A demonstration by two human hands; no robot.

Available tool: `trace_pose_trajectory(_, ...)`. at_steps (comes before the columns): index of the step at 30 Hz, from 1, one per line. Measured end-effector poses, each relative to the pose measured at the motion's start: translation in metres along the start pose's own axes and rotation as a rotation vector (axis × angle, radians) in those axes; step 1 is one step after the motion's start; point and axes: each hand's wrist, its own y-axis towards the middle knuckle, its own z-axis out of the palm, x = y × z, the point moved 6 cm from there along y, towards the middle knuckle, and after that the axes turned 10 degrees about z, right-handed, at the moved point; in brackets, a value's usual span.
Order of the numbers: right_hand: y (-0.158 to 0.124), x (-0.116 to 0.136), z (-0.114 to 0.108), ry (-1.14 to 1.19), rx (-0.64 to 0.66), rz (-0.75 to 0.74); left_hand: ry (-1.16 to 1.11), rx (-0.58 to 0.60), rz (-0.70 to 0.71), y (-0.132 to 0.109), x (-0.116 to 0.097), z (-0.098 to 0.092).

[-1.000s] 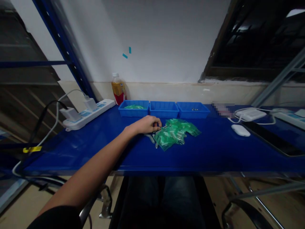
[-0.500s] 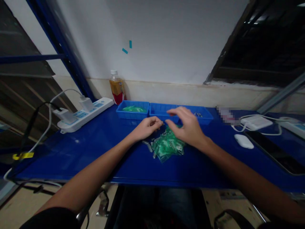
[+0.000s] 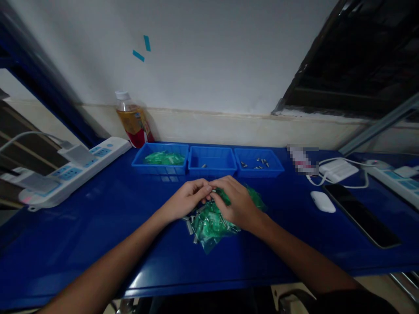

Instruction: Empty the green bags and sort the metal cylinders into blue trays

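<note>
A heap of small green plastic packets (image 3: 209,223) with metal parts inside lies on the blue table (image 3: 98,235). My left hand (image 3: 185,202) and my right hand (image 3: 235,203) meet above the heap, fingertips pinched together on one small packet between them. The right hand covers the heap's far side. Behind stand three blue trays: the left tray (image 3: 161,152) holds green packets, the middle tray (image 3: 212,158) one small metal part, the right tray (image 3: 255,158) several small metal parts.
A drink bottle (image 3: 131,120) stands by the wall at the back left, with a white power strip (image 3: 70,168) on its left. On the right lie a white mouse-like case (image 3: 322,201), a dark phone (image 3: 360,214), a white charger with cable (image 3: 337,169).
My right hand came into view and dropped onto the heap to meet the left hand. The camera moved closer and lower over the table.
</note>
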Motion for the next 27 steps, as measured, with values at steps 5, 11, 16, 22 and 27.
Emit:
trace_pose_trajectory(5, 0.001, -0.005, 0.0, -0.005, -0.064, 0.097, 0.207, -0.042, 0.083, -0.005, -0.009, -0.007)
trace_pose_trajectory(11, 0.001, -0.011, 0.0, 0.095, -0.125, 0.288, 0.519, -0.122, 0.392, -0.012, -0.033, -0.009)
trace_pose_trajectory(16, 0.003, -0.006, 0.0, 0.17, -0.076, 0.271, 0.512, -0.141, 0.371, -0.009, -0.034, -0.01)
trace_pose_trajectory(22, 0.002, 0.0, 0.004, 0.083, 0.01, 0.058, 0.453, -0.142, 0.268, -0.008, -0.026, -0.014)
trace_pose_trajectory(27, 0.007, -0.011, -0.005, -0.054, -0.004, 0.037, 0.517, -0.05, 0.214, -0.005, -0.021, -0.014)
